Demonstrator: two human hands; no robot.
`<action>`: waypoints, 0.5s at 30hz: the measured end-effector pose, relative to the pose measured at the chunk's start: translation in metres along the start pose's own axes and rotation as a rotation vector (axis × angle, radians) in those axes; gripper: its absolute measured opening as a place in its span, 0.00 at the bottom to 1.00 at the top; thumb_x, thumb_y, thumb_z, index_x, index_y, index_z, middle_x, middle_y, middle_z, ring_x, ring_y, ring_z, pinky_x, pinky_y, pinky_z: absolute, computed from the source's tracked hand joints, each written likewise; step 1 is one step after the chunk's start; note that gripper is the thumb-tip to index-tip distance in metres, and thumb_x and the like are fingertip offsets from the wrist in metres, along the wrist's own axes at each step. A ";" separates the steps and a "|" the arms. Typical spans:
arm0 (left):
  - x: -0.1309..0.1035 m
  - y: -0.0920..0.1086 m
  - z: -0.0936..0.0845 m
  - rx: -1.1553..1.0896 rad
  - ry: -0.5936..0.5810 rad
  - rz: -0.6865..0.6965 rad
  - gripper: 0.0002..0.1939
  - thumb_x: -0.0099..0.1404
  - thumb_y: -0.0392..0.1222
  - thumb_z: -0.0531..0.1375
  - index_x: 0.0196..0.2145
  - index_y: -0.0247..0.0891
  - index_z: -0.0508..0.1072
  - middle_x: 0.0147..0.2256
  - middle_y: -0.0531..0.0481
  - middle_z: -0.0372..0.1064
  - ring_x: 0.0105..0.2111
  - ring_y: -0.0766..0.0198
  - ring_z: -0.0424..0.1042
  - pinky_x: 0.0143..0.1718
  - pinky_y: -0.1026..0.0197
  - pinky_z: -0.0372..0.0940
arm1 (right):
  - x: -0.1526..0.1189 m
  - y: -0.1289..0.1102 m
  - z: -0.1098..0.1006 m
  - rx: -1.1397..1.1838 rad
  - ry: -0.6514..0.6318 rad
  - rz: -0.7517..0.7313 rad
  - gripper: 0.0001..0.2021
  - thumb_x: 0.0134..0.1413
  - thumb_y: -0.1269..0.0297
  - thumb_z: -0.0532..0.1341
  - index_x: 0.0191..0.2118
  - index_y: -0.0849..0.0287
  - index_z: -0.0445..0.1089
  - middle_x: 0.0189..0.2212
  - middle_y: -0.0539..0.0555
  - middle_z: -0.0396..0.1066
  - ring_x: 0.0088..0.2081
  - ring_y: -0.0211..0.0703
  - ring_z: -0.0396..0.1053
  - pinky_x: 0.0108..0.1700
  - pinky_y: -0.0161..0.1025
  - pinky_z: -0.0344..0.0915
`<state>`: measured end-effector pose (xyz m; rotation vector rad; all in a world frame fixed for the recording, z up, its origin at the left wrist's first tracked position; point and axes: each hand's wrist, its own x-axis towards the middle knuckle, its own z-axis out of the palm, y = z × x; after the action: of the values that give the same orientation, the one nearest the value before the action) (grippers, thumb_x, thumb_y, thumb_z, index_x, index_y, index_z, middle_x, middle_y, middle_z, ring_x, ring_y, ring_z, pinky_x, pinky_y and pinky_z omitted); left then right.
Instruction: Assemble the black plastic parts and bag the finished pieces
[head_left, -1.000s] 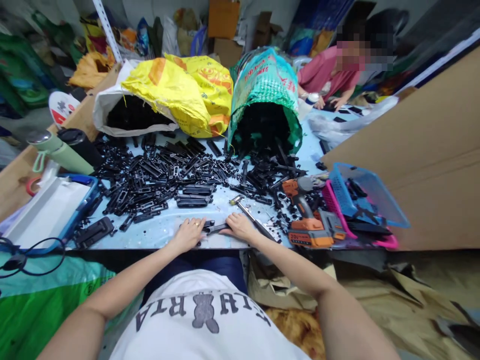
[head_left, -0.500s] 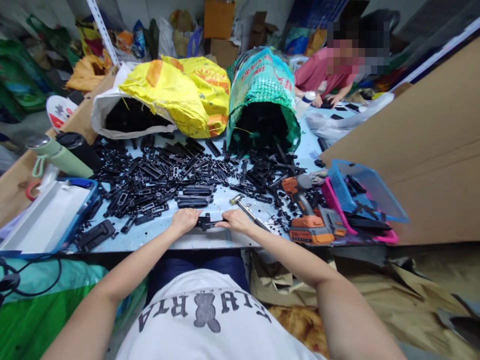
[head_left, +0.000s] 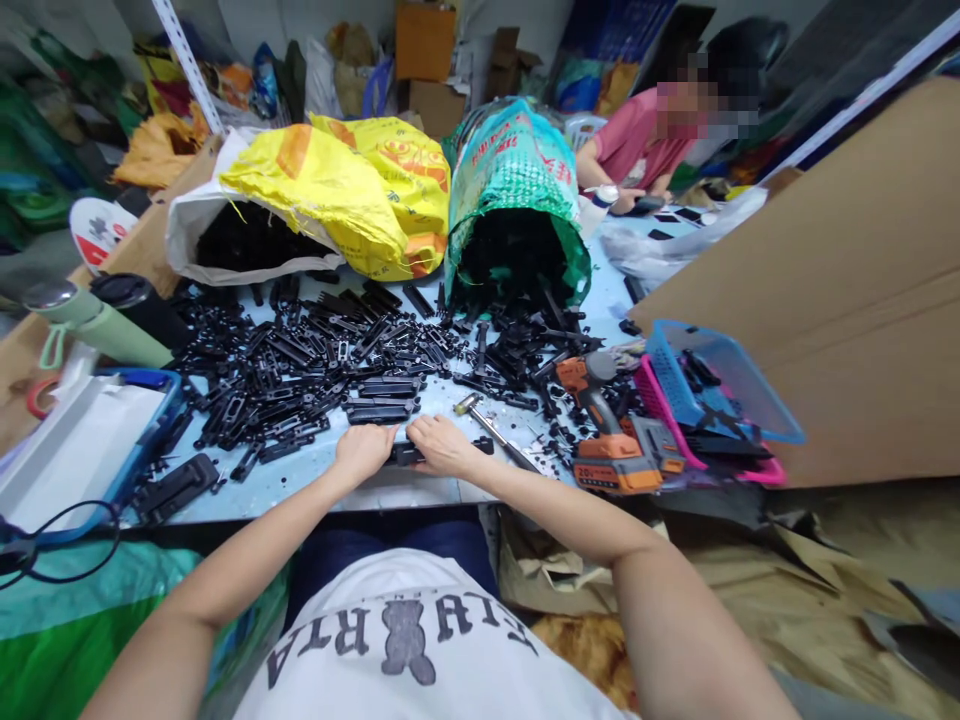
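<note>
Both hands meet at the table's front edge over a black plastic part [head_left: 405, 454]. My left hand [head_left: 364, 450] has its fingers closed on the part's left end. Curled over its middle is my right hand [head_left: 441, 444], and a black end sticks out to the right of that hand. Just behind the hands lie several long black pieces [head_left: 382, 400] side by side. A hammer [head_left: 495, 425] rests to the right, its head pointing away. Farther right stands an orange and grey cordless drill [head_left: 609, 440].
A heap of black parts [head_left: 277, 360] spreads behind the hands. Yellow [head_left: 330, 190] and green [head_left: 517, 180] sacks lie open at the back. Blue and pink baskets [head_left: 720, 390] sit right, a blue tray [head_left: 161, 420] and bottles [head_left: 105, 325] left. A person in pink [head_left: 637, 140] works beyond.
My right hand has shifted left over the black part, closer to my left hand, and more of the part shows to its right. The whole view has moved slightly.
</note>
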<state>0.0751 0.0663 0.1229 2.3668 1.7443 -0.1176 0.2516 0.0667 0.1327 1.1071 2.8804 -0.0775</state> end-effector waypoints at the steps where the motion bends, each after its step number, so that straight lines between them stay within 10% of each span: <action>1: 0.000 0.001 -0.002 0.000 -0.002 -0.002 0.32 0.69 0.51 0.37 0.34 0.33 0.76 0.32 0.39 0.74 0.35 0.52 0.74 0.35 0.56 0.65 | 0.003 0.000 0.000 -0.001 -0.007 -0.026 0.23 0.55 0.48 0.54 0.42 0.66 0.63 0.37 0.62 0.65 0.40 0.50 0.62 0.40 0.44 0.57; 15: -0.033 -0.026 -0.011 0.025 0.094 0.302 0.29 0.68 0.54 0.41 0.29 0.33 0.73 0.27 0.40 0.72 0.30 0.58 0.72 0.30 0.61 0.61 | -0.042 0.016 -0.011 0.017 -0.072 0.026 0.32 0.53 0.36 0.44 0.27 0.62 0.67 0.23 0.59 0.69 0.25 0.43 0.66 0.29 0.37 0.51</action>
<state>0.0403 0.0452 0.1368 2.6592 1.4060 0.0178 0.2934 0.0508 0.1459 1.1203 2.8068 -0.1383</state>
